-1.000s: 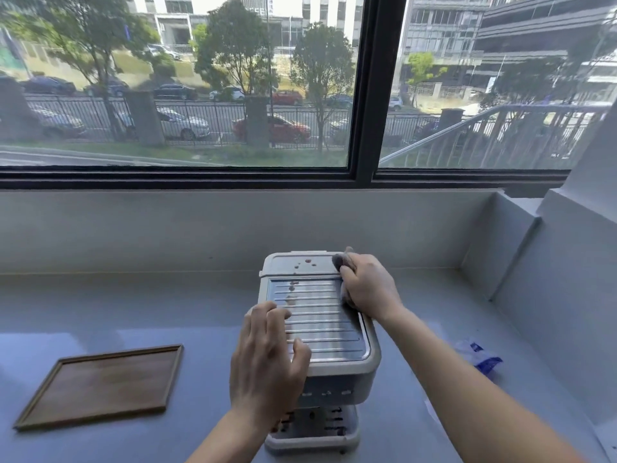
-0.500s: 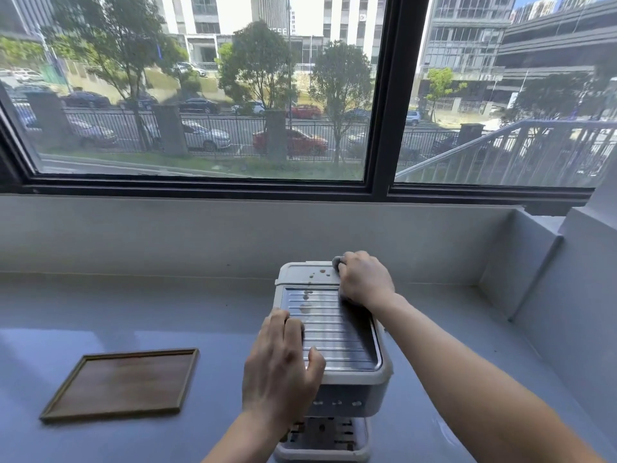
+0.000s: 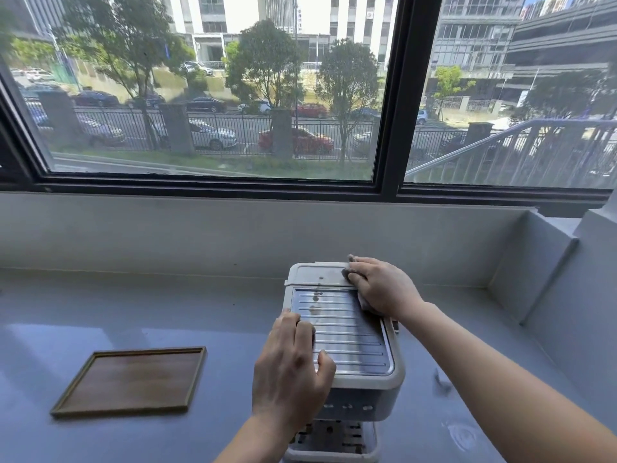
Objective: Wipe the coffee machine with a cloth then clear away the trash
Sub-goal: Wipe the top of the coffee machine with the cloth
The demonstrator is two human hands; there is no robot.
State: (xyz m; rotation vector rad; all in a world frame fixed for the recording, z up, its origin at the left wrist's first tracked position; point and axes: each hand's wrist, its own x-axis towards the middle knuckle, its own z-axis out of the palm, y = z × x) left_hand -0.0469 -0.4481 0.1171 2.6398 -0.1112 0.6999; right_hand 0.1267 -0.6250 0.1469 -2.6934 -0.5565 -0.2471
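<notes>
On the glossy grey counter (image 3: 167, 315) below the dark-framed window (image 3: 389, 95), a boxy pale-grey coffee machine (image 3: 364, 379) stood near the back wall, its ribbed metal top plate (image 3: 350, 332) facing up. Small brown spots (image 3: 316, 297) marked the rear left part of the top.

The right hand (image 3: 380, 289) lay on the machine's rear right corner. Its fingers were curled over a crumpled grey cloth (image 3: 347, 271), gripping it and pressing it against the lid. Only small edges of the cloth showed from under the hand.

The left hand (image 3: 290, 365) rested on the front left corner of the machine. Its loosely bent fingers (image 3: 305, 329) and thumb touched the ribbed plate and enclosed nothing.

A flat rectangular brown wooden tray (image 3: 130, 379) with a raised rim lay on the counter, well apart to the left of the machine.
</notes>
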